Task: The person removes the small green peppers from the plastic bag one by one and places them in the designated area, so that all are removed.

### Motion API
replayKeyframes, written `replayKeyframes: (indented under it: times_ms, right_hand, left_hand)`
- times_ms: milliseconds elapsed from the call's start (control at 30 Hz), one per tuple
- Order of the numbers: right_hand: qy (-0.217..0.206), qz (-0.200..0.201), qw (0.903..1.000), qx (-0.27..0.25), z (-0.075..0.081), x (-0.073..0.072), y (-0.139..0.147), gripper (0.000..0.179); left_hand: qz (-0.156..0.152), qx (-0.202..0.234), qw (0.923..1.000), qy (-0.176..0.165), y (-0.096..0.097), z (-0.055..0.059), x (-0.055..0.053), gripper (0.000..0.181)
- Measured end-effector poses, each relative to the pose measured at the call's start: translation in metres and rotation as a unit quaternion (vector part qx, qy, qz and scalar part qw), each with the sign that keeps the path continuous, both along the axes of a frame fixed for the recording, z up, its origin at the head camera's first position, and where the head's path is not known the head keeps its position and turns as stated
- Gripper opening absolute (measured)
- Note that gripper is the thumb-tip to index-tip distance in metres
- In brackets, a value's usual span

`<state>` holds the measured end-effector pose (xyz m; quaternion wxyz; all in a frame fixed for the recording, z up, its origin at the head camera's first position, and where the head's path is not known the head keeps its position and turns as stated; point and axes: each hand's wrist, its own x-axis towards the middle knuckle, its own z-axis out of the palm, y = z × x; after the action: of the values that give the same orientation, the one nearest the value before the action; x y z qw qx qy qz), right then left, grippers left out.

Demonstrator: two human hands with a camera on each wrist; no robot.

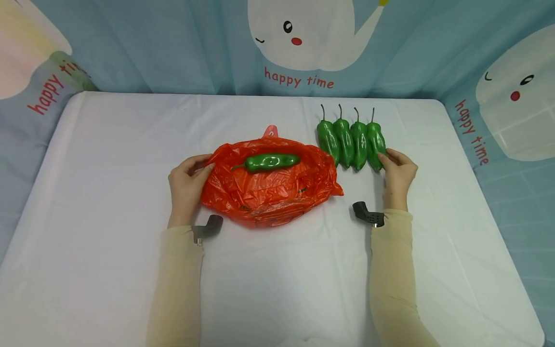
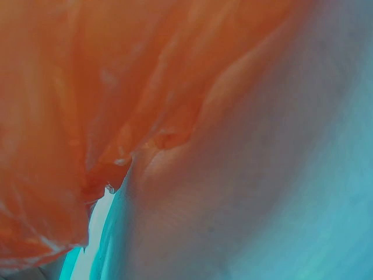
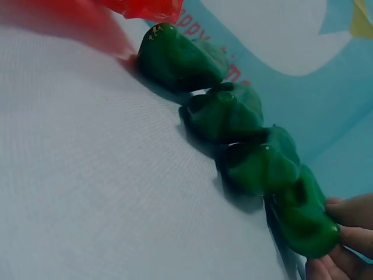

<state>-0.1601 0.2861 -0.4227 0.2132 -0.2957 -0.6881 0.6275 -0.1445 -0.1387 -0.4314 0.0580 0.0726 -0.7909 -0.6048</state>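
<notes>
"Left hand [image 1: 188,183] pinched the crinkled red plastic bag [image 1: 269,190] by its left edge, a long, glossy green pepper [image 1: 273,162] lying within!"

"And the right hand [image 1: 400,173] pinched the rightmost green pepper [image 1: 376,139] of four, smooth and tapering; slick skin could've slipped, or a hard tug torn that thin bag."

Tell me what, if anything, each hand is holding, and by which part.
The left hand pinches the red bag by its left edge; the right hand grips the rightmost green pepper near its bottom tip.
</notes>
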Motion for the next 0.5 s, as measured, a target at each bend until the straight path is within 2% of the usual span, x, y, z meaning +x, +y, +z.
replayKeyframes:
  times_ms: [233,500]
  right_hand:
    - [-0.004,0.036,0.9992,0.017,-0.0017,-0.0001,-0.0011,0.035]
    - [0.012,0.053,0.9985,-0.006,-0.0017,-0.0017,-0.0029,0.036]
  left_hand:
    - [0.005,-0.004,1.0,0.003,0.0005,0.0004,-0.0003,0.028]
    - [0.004,-0.005,1.0,0.005,0.0008,0.0,-0.0003,0.028]
